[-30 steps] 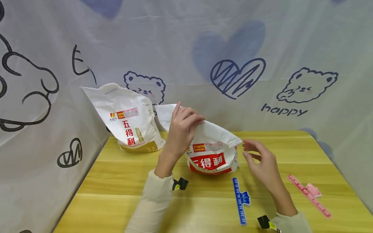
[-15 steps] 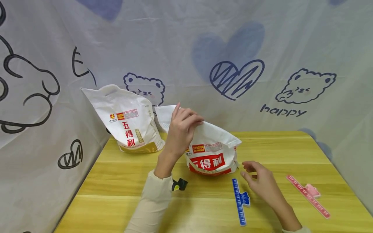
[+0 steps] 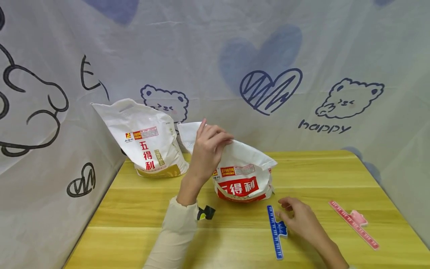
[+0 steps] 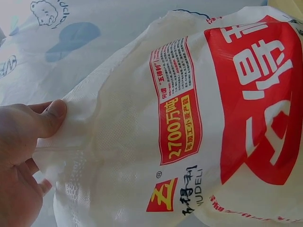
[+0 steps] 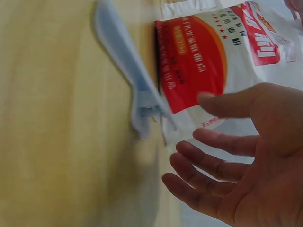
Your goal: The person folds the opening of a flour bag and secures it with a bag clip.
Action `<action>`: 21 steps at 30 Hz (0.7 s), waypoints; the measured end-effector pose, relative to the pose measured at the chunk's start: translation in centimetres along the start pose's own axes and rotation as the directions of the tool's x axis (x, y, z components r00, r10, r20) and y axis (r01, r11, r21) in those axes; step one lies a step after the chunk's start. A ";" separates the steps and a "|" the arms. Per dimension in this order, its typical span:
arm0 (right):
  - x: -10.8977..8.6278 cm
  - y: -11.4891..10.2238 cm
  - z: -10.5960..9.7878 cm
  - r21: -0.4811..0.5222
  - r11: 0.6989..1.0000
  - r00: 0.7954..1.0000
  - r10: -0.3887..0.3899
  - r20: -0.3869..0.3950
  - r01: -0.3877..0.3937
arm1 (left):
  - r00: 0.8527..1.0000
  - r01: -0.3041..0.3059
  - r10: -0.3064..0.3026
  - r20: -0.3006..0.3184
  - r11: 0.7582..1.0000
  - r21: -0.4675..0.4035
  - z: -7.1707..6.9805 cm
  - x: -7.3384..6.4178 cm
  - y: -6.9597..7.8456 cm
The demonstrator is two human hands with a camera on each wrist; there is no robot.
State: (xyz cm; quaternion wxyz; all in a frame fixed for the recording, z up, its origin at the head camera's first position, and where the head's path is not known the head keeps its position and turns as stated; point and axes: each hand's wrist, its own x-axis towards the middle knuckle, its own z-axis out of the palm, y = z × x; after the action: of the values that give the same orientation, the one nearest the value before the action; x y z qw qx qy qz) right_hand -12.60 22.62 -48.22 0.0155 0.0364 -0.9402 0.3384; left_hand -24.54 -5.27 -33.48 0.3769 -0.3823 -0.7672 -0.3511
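My left hand (image 3: 209, 149) pinches the folded top edge of a white flour bag (image 3: 242, 186) with red print. In the left wrist view the thumb lies over the white cloth (image 4: 123, 118), with fingertips showing behind it. My right hand (image 3: 300, 220) hovers beside a blue bag clip (image 3: 275, 233) with a ruler-like bar, fingers relaxed and apart. The right wrist view shows that hand (image 5: 255, 156) holding nothing, the clip (image 5: 125, 52) lying close by on the table in front of the bag.
A second white flour bag (image 3: 144, 142) with a gold base stands at the back left. A pink bag clip (image 3: 354, 224) lies on the right of the wooden table (image 3: 134, 224). A printed curtain (image 3: 208, 67) hangs behind and to the left.
My right hand has come down from the bag's right corner toward the blue bag clip. The left hand keeps its grip on the bag's top, which has hardly moved.
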 end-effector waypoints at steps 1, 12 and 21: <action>-0.1 0.1 0.1 -0.002 1.000 1.000 0.004 0.016 -0.004 | 1.000 0.001 -0.001 0.001 1.000 -0.001 0.0 0.0 0.0; -0.8 0.2 0.8 -0.041 0.998 0.995 0.057 0.087 -0.054 | 1.000 -0.003 0.003 -0.001 1.000 -0.005 -0.1 0.0 -0.1; -0.8 -0.1 0.9 -0.132 0.989 0.988 0.088 0.127 -0.071 | 1.000 -0.009 0.009 -0.013 1.000 -0.004 0.0 -0.1 -0.2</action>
State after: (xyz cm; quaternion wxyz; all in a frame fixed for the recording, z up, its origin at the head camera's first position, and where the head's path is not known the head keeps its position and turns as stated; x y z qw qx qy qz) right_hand -11.79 21.98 -48.88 -0.0580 0.0201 -0.9594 0.2752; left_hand -24.72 -5.36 -33.61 0.3824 -0.3843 -0.7623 -0.3535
